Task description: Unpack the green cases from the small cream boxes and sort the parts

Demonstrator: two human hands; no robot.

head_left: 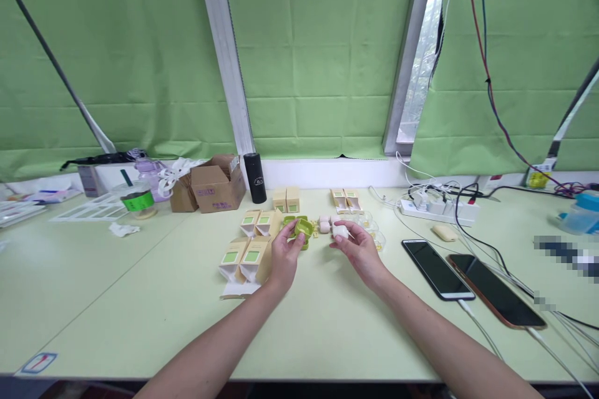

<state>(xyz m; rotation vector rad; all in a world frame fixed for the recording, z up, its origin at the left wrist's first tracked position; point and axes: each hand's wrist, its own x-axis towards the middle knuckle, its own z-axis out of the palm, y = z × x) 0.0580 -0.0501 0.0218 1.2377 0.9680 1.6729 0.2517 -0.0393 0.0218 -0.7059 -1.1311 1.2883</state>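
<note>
Between the thumb and fingers of my left hand (pixel 286 254) is a small green square tray (pixel 304 228), its hollow side showing. More green trays (pixel 289 220) lie just behind it on the table. My right hand (pixel 361 252) pinches a small white rounded piece (pixel 340 231), whose exact kind I cannot make out. Pale pink pieces (pixel 324 224) and tiny yellow pieces (pixel 315 224) sit between the two hands. Clear round plastic covers (pixel 377 239) lie beyond my right hand. Left of my left hand stand open small cartons (pixel 253 256) with green labels.
Closed small cartons (pixel 286 199) and more open cartons (pixel 346 201) stand farther back. A black tumbler (pixel 255 178) and a brown cardboard box (pixel 219 184) are behind. On the right lie two phones (pixel 437 269) with cables and a power strip (pixel 440 209). A lidded cup (pixel 139 202) stands left.
</note>
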